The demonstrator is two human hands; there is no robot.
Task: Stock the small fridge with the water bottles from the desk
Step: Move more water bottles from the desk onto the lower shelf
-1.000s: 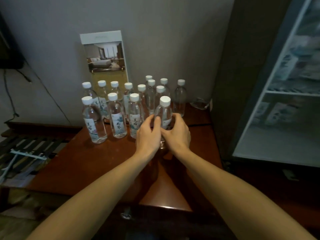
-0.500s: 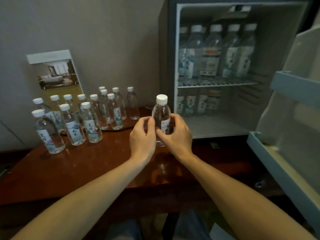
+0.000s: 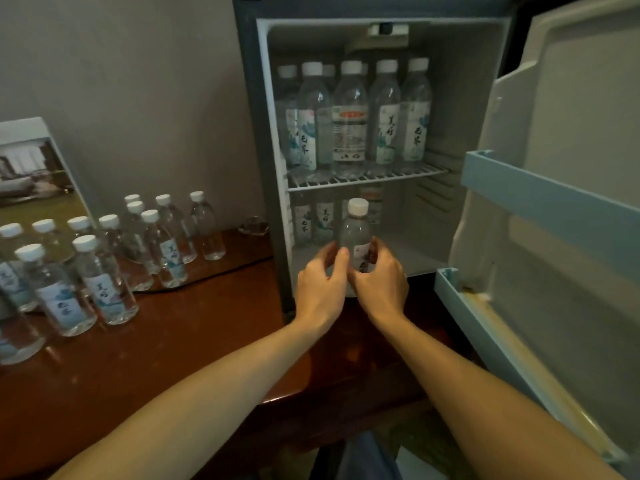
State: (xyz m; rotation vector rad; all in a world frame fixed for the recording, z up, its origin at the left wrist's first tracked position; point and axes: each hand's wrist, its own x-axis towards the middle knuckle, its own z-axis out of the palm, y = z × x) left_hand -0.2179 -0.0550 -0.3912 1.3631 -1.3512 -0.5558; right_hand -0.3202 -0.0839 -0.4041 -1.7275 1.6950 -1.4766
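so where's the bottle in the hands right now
Head view, centre: the bottle is upright between the left hand and right hand, in front of the fridge's lower compartment, just below the wire shelf.

Left of the fridge (image 3: 249, 133), at least eleven desk bottles (image 3: 104, 289) were counted; inside it, at least six shelf bottles (image 3: 349, 133); at its mouth, one held bottle (image 3: 355, 233).

A printed card (image 3: 33, 168) showing a room interior is leaning against the grey wall (image 3: 138, 74) at the far left. A thin dark cable (image 3: 221, 273) is trailing rightward, passing below a small clear glass object (image 3: 254, 226) that is sitting close to the wall, too blurred to identify. Blue fabric (image 3: 367, 459) is showing at the bottom edge.
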